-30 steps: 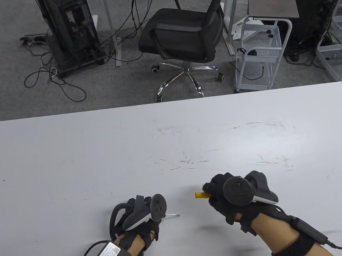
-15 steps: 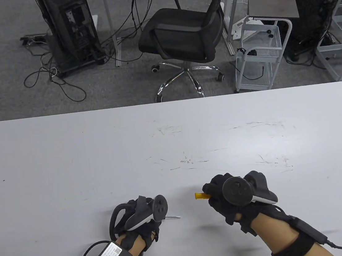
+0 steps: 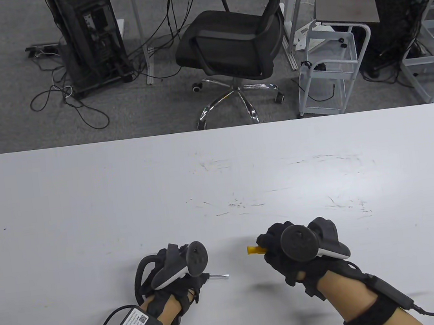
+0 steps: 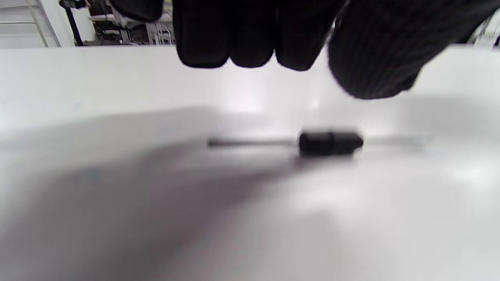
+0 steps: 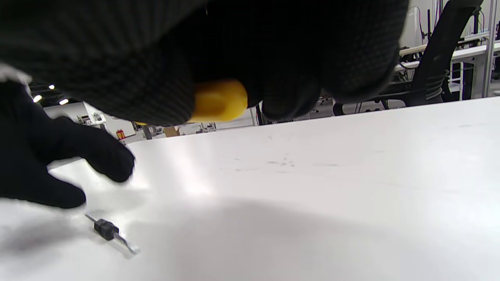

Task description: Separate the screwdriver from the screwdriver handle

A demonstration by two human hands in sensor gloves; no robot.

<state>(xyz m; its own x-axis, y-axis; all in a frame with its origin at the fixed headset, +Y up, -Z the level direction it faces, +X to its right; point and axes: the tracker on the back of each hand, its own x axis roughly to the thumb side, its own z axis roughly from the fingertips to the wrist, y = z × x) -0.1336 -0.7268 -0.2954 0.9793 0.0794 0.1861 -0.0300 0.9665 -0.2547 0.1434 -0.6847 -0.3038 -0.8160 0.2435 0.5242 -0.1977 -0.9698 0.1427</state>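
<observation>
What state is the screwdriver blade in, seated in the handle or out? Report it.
Out. The blade lies alone on the table below the left hand, while the right hand grips the yellow handle.

Black-collared metal screwdriver [image 4: 330, 143] lies flat on the table, apart from the yellow handle [image 5: 218, 100].

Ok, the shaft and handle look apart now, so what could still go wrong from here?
The screwdriver shaft lies loose on the smooth white table, free of the left hand above it, so a brush of the fingers could roll it away. The right hand grips the yellow handle in the air; a slip would drop it.
</observation>
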